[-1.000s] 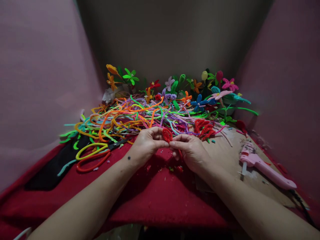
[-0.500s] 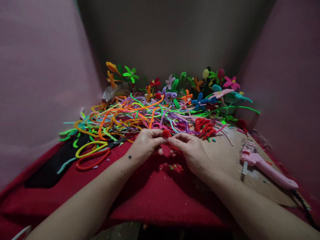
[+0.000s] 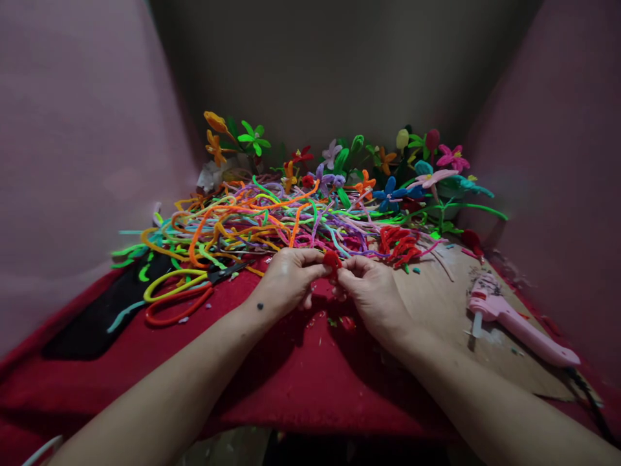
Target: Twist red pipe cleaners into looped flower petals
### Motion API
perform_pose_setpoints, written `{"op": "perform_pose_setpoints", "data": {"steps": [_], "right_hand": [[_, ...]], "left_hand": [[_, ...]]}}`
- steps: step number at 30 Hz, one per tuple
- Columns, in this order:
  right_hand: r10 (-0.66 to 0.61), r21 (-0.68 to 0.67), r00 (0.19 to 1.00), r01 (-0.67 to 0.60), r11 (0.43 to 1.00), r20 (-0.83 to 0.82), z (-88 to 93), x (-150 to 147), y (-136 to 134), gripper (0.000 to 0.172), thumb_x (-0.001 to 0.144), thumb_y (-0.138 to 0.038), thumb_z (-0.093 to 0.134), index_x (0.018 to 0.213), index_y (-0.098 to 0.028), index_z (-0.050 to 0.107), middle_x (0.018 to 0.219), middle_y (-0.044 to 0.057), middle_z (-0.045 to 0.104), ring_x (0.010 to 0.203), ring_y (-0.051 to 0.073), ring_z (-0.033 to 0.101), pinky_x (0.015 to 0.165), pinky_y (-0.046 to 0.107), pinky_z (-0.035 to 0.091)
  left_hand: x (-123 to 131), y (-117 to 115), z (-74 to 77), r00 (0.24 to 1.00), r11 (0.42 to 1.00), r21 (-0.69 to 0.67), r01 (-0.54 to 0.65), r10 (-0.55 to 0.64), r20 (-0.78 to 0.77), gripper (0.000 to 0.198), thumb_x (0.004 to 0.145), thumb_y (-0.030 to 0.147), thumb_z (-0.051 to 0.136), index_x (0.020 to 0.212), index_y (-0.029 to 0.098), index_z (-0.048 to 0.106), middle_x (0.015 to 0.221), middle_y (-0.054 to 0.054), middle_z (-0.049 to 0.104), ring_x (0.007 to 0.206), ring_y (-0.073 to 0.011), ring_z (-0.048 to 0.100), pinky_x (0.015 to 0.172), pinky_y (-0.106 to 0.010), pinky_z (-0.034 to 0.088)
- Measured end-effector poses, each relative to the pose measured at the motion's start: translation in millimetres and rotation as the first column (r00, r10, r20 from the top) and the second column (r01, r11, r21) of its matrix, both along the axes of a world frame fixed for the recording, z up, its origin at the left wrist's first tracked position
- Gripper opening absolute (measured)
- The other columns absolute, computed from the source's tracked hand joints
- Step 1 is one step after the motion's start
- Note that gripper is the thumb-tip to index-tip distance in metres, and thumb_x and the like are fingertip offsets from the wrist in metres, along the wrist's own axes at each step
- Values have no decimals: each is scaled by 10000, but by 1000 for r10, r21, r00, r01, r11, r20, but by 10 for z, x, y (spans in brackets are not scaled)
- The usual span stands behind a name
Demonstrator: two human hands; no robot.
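Between my two hands is a small piece of red pipe cleaner [image 3: 332, 260], curled into a rounded shape. My left hand [image 3: 291, 277] pinches it from the left with thumb and forefinger. From the right, my right hand [image 3: 371, 285] grips it with closed fingers, which hide its lower part. Both hands are just above the red cloth [image 3: 310, 382], in front of a heap of colourful pipe cleaners [image 3: 262, 217]. Several bent red pipe cleaners [image 3: 400, 244] lie beyond my right hand.
Scissors [image 3: 179, 294] with yellow and red handles lie at left by a black flat object [image 3: 92, 323]. A pink glue gun [image 3: 517, 323] rests on cardboard [image 3: 436, 298] at right. Finished pipe-cleaner flowers, including a blue flower [image 3: 388, 194], stand along the back.
The red pipe cleaner and my fingertips have shifted slightly right. The red piece now shows upright between the fingers, and the strand along my right fingers is less visible.
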State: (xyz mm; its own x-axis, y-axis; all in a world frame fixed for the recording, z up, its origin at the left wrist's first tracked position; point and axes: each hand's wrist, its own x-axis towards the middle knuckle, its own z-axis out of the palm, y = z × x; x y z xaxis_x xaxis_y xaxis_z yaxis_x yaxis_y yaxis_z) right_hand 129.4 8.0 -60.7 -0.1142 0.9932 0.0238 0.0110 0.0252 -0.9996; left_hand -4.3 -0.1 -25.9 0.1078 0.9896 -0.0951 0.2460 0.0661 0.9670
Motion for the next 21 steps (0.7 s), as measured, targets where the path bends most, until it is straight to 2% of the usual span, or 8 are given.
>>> {"op": "perform_pose_setpoints", "data": {"steps": [2,5,9,12,16,21], "right_hand": [[25,-73,998,-29,997,-62,-7,-1,4,61,676,-217,563,665,-160,543,473,-30,577,388,87,497,415,201,393],[63,-112,987,-79,991,-145,-25,-1,15,59,667,-211,573,677,-161,544,517,-17,608,404,94,523,418,208,415],[75,-137,950,-121,983,-304,-64,0,49,103,656,-199,606,715,-168,527,559,-11,623,465,117,571,451,222,440],[115,-163,906,-196,967,-407,-69,3,72,130,648,-187,620,727,-166,519,548,-9,613,470,124,575,447,221,424],[147,-150,883,-235,960,-446,-32,7,73,157,627,-193,655,705,-150,526,542,3,611,454,120,565,446,225,419],[160,-180,877,-266,947,-453,13,-6,42,161,619,-197,670,681,-138,533,535,24,618,474,127,586,454,220,430]], "left_hand": [[2,7,-7,1000,1000,19,7,-7,6,83,724,156,576,739,135,655,387,69,508,259,-45,399,277,-140,274],[-14,21,-24,999,1000,-1,25,-25,35,89,727,147,565,646,133,601,424,57,533,294,-42,422,302,-137,314],[-55,32,-27,996,997,-62,37,-32,78,76,740,180,564,682,134,582,448,37,558,354,-63,478,345,-153,374],[-73,36,-22,992,994,-64,88,-82,98,52,726,167,569,707,121,583,506,6,601,419,-79,531,394,-170,418],[-65,31,-19,984,989,-47,139,-133,116,58,713,155,566,673,114,559,548,-18,621,450,-90,555,423,-188,438],[-61,15,-26,989,994,-59,88,-80,125,92,707,215,595,710,141,540,555,3,615,424,-81,526,373,-165,364]]}}
